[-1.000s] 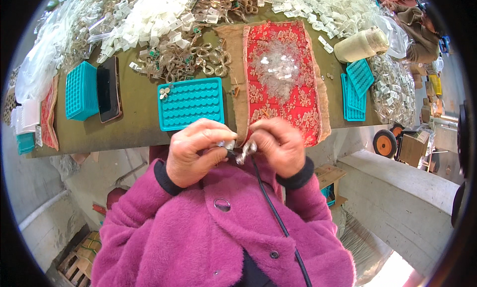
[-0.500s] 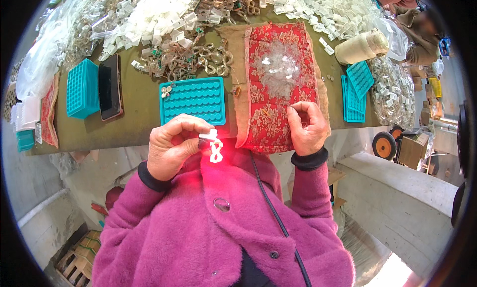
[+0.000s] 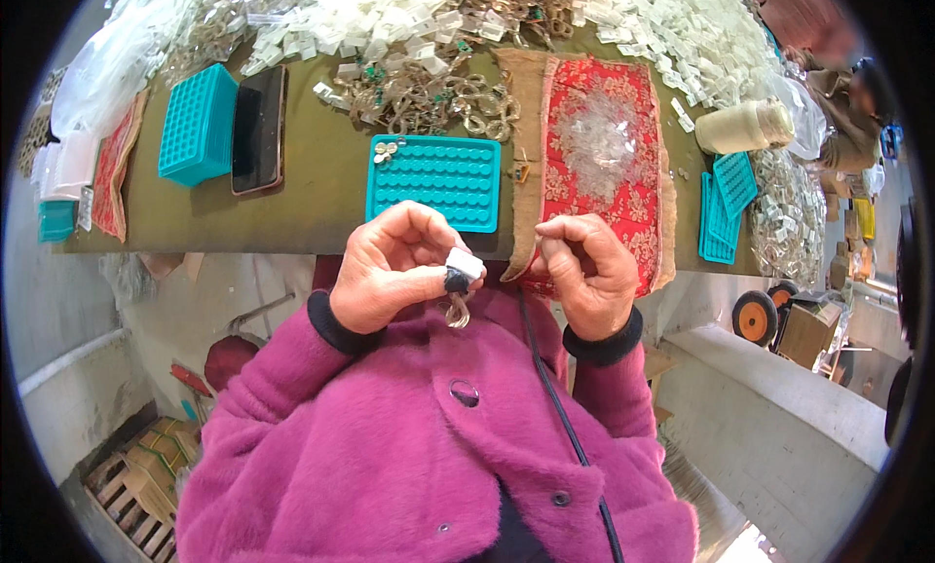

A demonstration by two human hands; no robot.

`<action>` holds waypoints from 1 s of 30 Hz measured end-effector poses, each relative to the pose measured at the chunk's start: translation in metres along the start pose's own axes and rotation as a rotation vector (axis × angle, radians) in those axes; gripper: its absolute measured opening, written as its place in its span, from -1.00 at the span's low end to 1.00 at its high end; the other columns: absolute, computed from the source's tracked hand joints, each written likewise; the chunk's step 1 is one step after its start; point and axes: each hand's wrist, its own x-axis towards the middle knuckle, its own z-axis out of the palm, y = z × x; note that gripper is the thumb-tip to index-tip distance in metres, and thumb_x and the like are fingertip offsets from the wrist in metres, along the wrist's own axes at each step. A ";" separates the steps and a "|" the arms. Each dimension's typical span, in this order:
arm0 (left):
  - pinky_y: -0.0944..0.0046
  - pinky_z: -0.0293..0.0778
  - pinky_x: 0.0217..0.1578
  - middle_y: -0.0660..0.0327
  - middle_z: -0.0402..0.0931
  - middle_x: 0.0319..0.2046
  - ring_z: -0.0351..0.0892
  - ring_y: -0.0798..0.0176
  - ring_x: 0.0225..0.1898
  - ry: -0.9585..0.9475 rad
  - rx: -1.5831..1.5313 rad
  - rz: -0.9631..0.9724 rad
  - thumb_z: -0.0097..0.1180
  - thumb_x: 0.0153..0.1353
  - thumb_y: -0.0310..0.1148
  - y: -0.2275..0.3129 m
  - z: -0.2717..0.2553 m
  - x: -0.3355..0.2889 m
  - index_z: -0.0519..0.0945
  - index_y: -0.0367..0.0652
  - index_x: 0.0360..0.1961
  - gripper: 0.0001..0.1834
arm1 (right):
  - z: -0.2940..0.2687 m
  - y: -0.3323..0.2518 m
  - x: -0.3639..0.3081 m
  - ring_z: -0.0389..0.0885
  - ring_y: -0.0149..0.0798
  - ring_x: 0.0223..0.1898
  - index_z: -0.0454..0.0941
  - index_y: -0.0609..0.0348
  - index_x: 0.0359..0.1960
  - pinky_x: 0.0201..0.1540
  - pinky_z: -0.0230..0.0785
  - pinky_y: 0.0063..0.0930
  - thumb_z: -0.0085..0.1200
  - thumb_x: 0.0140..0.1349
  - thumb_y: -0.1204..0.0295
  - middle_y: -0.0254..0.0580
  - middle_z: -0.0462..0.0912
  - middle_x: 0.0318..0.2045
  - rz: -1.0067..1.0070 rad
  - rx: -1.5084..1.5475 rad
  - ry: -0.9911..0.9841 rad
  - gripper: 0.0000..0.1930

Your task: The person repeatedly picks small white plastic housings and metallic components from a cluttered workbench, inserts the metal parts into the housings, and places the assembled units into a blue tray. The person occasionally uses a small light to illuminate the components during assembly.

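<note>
My left hand [image 3: 394, 269] pinches a small light-up trinket between thumb and fingers. It has a white plastic block [image 3: 465, 263], a black part under it and a clear looped piece [image 3: 456, 312] hanging below, unlit. My right hand [image 3: 591, 276] is closed in a pinch just to the right, apart from the trinket; whatever lies between its fingertips is too small to make out. Beyond my left hand lies a teal tray [image 3: 433, 185] with rows of round hollows and several small silvery discs [image 3: 387, 150] at its far left corner.
A red floral cloth [image 3: 633, 207] carries a heap of tiny clear pieces [image 3: 596, 144]. Heaps of white blocks [image 3: 672, 37] and clear looped trinkets [image 3: 419, 97] line the back. Stacked teal trays [image 3: 198, 125], a dark phone [image 3: 259, 130] and a cream bottle [image 3: 745, 127] stand around.
The trinket's red glow has gone out. Both hands have drawn closer together, and the trinket has turned in my left fingers. The whole view has shifted slightly.
</note>
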 end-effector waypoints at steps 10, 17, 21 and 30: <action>0.18 0.69 -0.07 0.09 0.68 -0.10 0.73 0.19 -0.11 0.050 -0.106 -0.084 0.38 0.25 -0.59 0.000 -0.015 -0.010 0.66 -0.31 -0.01 -0.72 | 0.044 -0.024 -0.002 0.62 -0.50 -0.41 0.53 0.29 -0.08 -0.37 0.53 -0.62 0.17 0.45 0.62 -0.27 0.65 -0.34 0.061 0.265 -0.135 -0.91; 0.29 0.65 -0.07 0.13 0.67 -0.09 0.70 0.27 -0.06 0.011 -0.220 -0.111 0.37 0.30 -0.52 0.002 -0.018 -0.011 0.67 -0.34 0.02 -0.71 | 0.059 -0.022 -0.006 0.60 -0.45 -0.39 0.55 0.33 -0.06 -0.36 0.50 -0.59 0.16 0.42 0.69 -0.20 0.61 -0.25 0.165 0.349 -0.153 -0.87; 0.35 0.64 -0.30 0.14 0.69 -0.16 0.75 0.25 -0.16 0.047 -0.170 -0.084 0.34 0.33 -0.51 0.001 -0.020 -0.010 0.66 -0.32 0.05 -0.71 | 0.064 -0.014 -0.003 0.55 -0.47 -0.40 0.56 0.33 -0.09 -0.36 0.44 -0.61 0.20 0.39 0.71 -0.23 0.55 -0.21 0.084 0.292 -0.148 -0.86; 0.34 0.65 -0.26 0.15 0.66 -0.18 0.73 0.26 -0.29 0.040 -0.143 -0.022 0.33 0.35 -0.48 -0.003 -0.027 -0.011 0.69 -0.33 0.04 -0.72 | 0.070 -0.021 0.001 0.54 -0.41 -0.36 0.61 0.29 -0.23 -0.31 0.40 -0.53 0.31 0.25 0.70 -0.24 0.58 -0.34 0.035 0.068 -0.095 -0.86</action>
